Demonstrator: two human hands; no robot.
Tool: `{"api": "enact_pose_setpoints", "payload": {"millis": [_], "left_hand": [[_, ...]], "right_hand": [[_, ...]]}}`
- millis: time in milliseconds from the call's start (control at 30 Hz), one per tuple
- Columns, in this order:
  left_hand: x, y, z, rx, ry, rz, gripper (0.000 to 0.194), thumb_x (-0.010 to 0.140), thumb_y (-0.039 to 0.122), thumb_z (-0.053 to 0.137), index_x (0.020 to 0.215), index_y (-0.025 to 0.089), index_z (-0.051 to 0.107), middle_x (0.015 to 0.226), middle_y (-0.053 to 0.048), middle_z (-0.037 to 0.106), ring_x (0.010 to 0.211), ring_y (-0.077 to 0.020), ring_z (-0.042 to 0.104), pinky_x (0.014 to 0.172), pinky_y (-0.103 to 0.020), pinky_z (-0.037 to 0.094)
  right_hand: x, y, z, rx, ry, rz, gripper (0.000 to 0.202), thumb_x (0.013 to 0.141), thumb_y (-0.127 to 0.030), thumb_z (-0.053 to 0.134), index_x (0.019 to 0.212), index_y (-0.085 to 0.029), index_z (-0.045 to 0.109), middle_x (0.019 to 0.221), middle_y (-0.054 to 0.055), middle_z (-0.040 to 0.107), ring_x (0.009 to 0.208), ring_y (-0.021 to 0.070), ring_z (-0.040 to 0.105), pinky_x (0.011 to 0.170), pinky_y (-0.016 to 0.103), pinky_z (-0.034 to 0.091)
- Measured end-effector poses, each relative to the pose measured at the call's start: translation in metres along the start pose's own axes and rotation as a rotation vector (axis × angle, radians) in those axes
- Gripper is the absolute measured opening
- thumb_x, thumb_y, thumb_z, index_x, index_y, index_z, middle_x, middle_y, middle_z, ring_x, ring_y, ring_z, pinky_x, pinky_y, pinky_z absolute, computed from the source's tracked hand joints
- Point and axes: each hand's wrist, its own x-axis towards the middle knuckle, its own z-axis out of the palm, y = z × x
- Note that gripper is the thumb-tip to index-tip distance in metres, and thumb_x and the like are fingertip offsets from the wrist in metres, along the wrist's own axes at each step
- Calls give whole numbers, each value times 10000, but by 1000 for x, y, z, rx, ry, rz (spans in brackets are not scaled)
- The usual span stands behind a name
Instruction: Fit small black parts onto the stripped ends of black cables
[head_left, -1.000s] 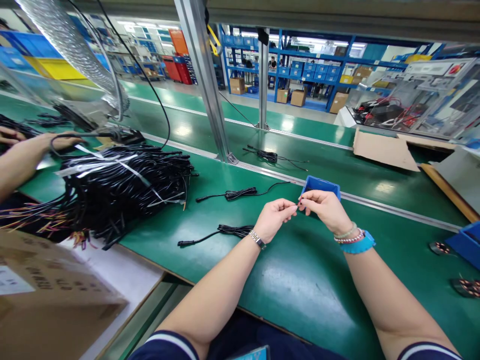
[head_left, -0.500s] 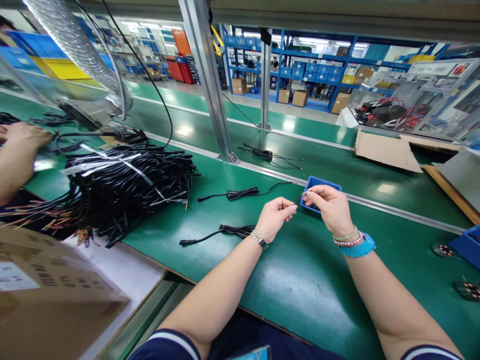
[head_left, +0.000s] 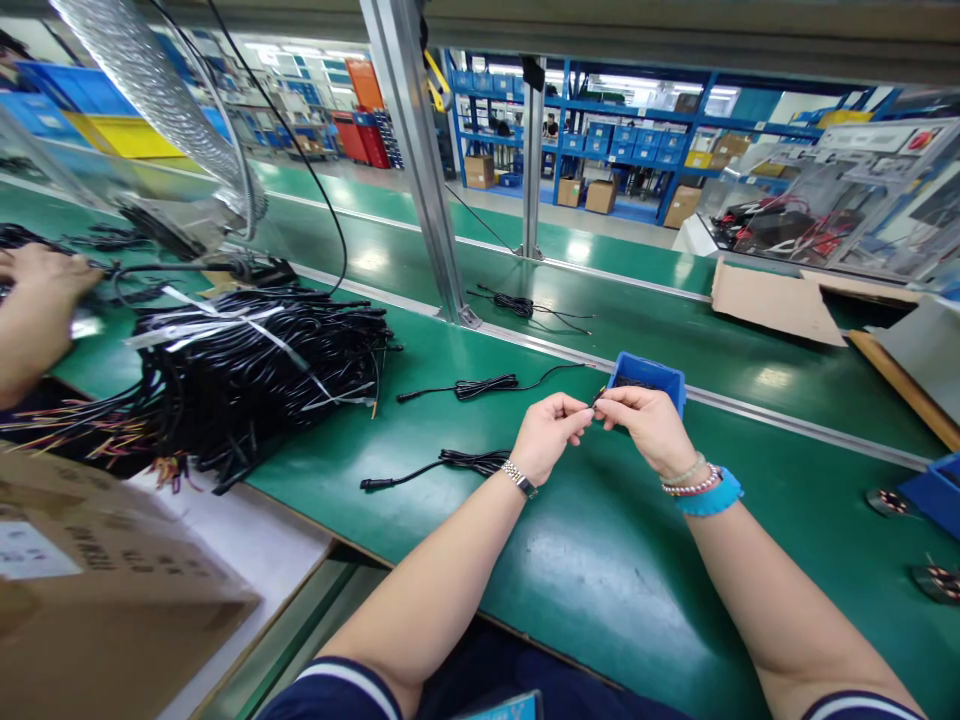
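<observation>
My left hand is closed in a pinch on the stripped end of a black cable, where a small yellowish wire tip sticks up. Against the same end, the fingertips of my right hand are pressed together; whether they also hold a small piece is too fine to make out. Just behind the right hand sits a blue bin with small dark pieces inside. A coiled black cable with a connector lies partly behind my left wrist. Another tied cable rests farther back.
A big bundle of black cables lies at the left, beside a cardboard box. Another person's hand is at the far left. A metal post rises from the bench; round metal parts lie at the right.
My right hand has moved left and slightly down, from over the blue bin to meet my left hand at the cable end. The bin shows more now.
</observation>
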Motion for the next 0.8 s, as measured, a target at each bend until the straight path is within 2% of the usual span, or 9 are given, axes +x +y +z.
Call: {"api": "enact_pose_setpoints", "payload": {"millis": [100, 200, 533, 800], "left_hand": [[2, -1, -1, 17, 85, 1, 175, 614, 249, 670, 677, 132, 555, 542, 34, 518, 474, -60, 461, 427, -178, 390], [3, -2, -1, 31, 106, 7, 177, 610, 251, 673, 673, 135, 555, 541, 35, 514, 474, -58, 464, 424, -173, 395], [2, -1, -1, 17, 94, -9, 191, 589, 258, 690, 655, 141, 553, 530, 39, 516, 459, -56, 464, 415, -171, 389], [2, -2, -1, 27, 97, 1, 183, 601, 254, 679, 666, 138, 553, 531, 38, 511, 467, -58, 464, 417, -171, 394]], "right_hand": [[0, -1, 0, 68, 104, -21, 215, 674, -313, 645, 782, -128, 633, 654, 33, 635, 551, 107, 560, 560, 254, 463], [0, -3, 1, 124, 162, -69, 207, 684, -316, 642, 783, -136, 619, 672, 38, 642, 579, 117, 582, 587, 266, 481], [-2, -5, 3, 93, 184, -87, 209, 692, -332, 629, 767, -138, 616, 664, 36, 632, 575, 116, 579, 592, 272, 491], [0, -3, 2, 104, 146, -62, 217, 693, -338, 630, 766, -135, 609, 657, 33, 627, 556, 108, 567, 563, 256, 477]]}}
